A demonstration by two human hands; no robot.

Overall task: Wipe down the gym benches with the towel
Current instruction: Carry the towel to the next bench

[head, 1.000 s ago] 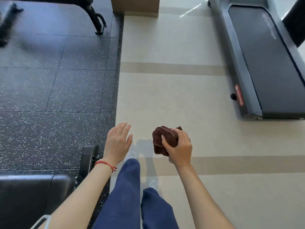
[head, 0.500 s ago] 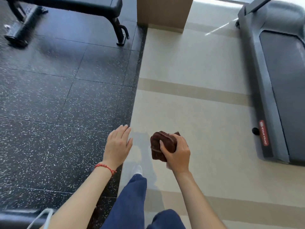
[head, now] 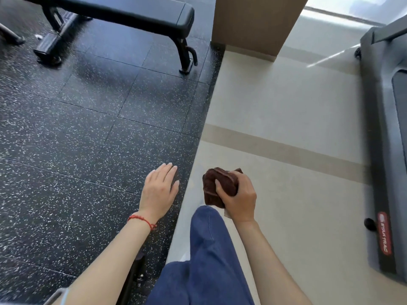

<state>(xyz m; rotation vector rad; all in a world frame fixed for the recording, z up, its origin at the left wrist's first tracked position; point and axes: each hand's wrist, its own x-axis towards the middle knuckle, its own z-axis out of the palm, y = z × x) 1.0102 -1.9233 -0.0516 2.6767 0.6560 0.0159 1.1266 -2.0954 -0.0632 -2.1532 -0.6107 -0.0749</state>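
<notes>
A dark brown towel (head: pixel 217 186), bunched up, is gripped in my right hand (head: pixel 239 200) above the pale floor in front of my knee. My left hand (head: pixel 159 191) floats flat and empty beside it, fingers extended, a red string on the wrist. A black padded gym bench (head: pixel 123 12) on black legs stands far ahead at the upper left, on the speckled rubber flooring. Both hands are well away from that bench. Part of another black frame (head: pixel 135 274) shows under my left forearm.
A grey treadmill (head: pixel 383 137) runs along the right edge. A brown square pillar (head: pixel 255 20) stands at the top centre, where rubber mat meets pale tile. My blue trouser leg (head: pixel 209 249) fills the bottom centre. Bare floor lies between me and the bench.
The view has moved forward and tilted up: the far bench has come into sight and drawn nearer, and the treadmill slid right. Both hands keep their pose, towel still gripped.
</notes>
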